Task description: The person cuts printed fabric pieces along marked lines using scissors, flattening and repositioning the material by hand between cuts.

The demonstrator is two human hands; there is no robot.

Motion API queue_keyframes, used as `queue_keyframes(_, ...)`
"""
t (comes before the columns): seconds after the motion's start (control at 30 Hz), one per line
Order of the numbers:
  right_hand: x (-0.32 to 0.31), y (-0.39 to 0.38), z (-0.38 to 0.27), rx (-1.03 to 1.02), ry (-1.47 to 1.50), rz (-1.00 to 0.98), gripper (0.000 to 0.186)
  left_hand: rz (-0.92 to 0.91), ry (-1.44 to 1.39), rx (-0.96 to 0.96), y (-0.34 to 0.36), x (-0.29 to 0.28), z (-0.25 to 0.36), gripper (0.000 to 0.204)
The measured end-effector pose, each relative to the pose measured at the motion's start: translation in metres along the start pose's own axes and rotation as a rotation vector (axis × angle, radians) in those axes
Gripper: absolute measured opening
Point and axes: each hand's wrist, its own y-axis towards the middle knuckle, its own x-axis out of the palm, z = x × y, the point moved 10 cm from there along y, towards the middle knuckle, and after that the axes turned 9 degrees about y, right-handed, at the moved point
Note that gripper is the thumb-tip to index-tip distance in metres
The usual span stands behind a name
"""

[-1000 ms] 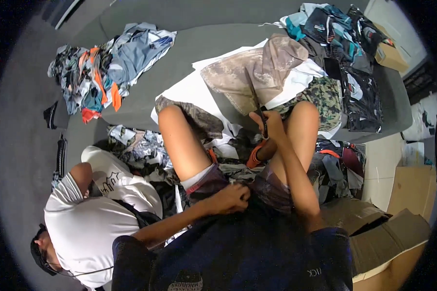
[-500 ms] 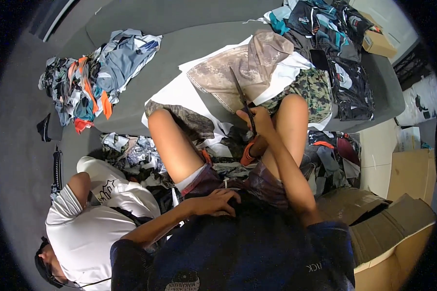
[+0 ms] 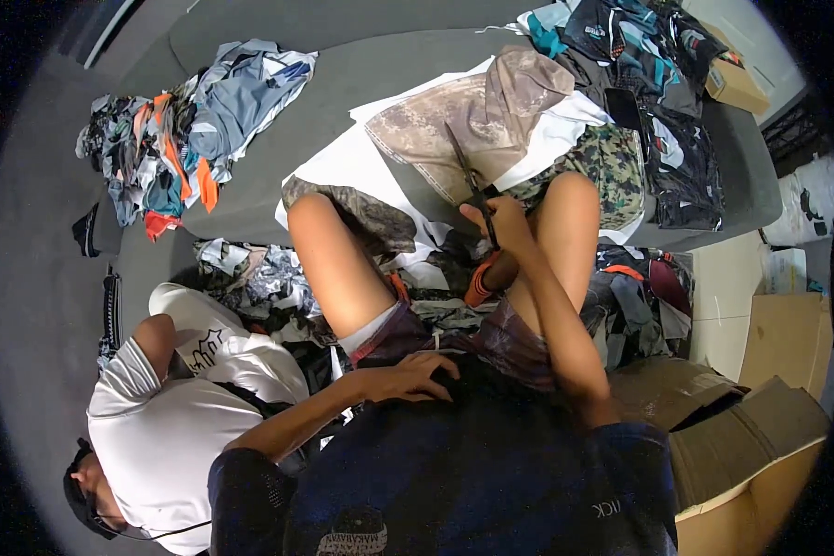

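scissors (image 3: 466,170) clamped in grip of r hand (image 3: 508,225) over tan camo cloth (image 3: 493,116), l hand (image 3: 415,378) grip apart.

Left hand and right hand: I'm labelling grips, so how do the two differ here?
The right hand grips dark scissors; the left hand shows no tool. The right hand is out near the right knee, while the left hand lies against the front of the dark shirt. Both hands are bare.
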Motion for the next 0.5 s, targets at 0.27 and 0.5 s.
queue_keyframes(0.27,0.000,0.000,0.004,-0.056,-0.046,0.020,0.057,0.128,0.290,0.015,0.005,-0.020,0.020,0.036)
queue_keyframes(0.5,0.000,-0.001,0.000,-0.003,-0.031,0.017,0.057,-0.093,0.011,0.006,-0.001,0.017,-0.019,0.038)
